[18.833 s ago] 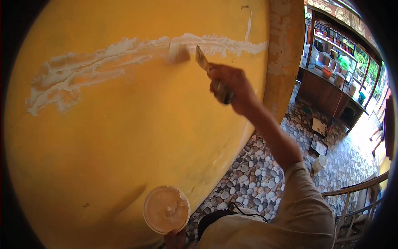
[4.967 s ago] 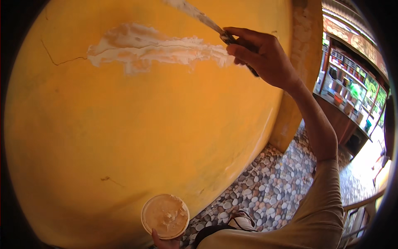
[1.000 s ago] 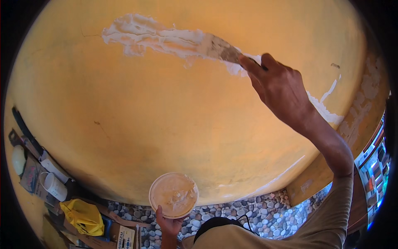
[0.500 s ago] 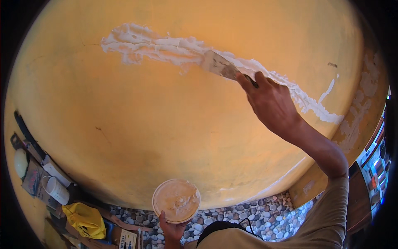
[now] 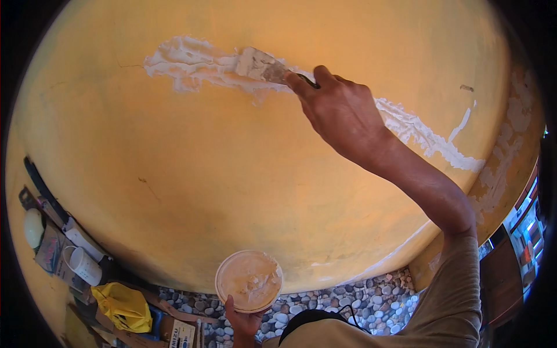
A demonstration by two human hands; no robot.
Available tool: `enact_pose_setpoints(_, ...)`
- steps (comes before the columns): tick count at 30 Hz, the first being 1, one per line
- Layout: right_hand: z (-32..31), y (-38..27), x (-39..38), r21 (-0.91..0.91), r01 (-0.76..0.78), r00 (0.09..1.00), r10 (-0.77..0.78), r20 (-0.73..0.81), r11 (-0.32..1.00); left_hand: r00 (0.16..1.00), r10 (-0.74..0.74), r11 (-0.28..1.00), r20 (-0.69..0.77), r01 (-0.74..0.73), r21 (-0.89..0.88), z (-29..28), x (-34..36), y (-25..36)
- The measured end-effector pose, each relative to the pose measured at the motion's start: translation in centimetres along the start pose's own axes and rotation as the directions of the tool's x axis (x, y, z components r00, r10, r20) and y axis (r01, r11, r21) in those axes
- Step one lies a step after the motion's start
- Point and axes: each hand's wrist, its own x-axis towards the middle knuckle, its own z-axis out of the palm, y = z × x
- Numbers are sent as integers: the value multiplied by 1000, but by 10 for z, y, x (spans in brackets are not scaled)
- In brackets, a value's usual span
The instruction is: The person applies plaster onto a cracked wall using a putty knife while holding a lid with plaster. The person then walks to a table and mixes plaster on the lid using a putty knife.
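Observation:
My right hand (image 5: 342, 110) grips a putty knife (image 5: 264, 66) by its dark handle. Its wide, putty-smeared blade lies against a long band of white putty (image 5: 191, 61) on the yellow wall (image 5: 232, 162). The band slants from upper left down to the right, and my hand and forearm cover part of its middle. Low in front of me, my left hand (image 5: 241, 319) is closed on the rim of a round tub (image 5: 248, 281). Pale putty fills the top of this tub, with rough lumps on its right side.
At lower left are a white bucket (image 5: 83, 265), a yellow bag (image 5: 122, 307), a handsaw (image 5: 28, 198) and a cardboard box (image 5: 181, 333). Pebble-patterned flooring (image 5: 371, 304) runs below the wall. Whitish patches mark the wall's right corner (image 5: 502, 162).
My right hand has moved left and slightly up along the putty band, taking the putty knife with it. The tub in my left hand has stayed nearly in place.

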Motion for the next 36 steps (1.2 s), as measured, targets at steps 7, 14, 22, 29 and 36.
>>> enact_pose_setpoints(7, 13, 3, -4, -55, 12, 1000, -12, -11, 998, 999, -13, 999, 37, 15, -46, -2, -5, 2)
enact_pose_setpoints(14, -4, 29, -54, -112, -63, 994, 73, 87, 992, 999, -41, 999, 6, 41, -17, 3, -2, 6)
enact_pose_setpoints(22, -9, 13, -43, -33, -64, 997, 65, 34, 997, 999, -41, 999, 0, 41, 28, 4, 0, 7)
enact_pose_setpoints(29, 12, -18, 11, 54, 20, 998, -17, -57, 998, 1000, -4, 999, -15, 3, -40, 1, -4, 5)
enact_pose_setpoints(36, 27, -19, 25, -6, 19, 998, -20, -59, 1000, 1000, 9, 995, -9, -9, -102, 6, -6, 4)
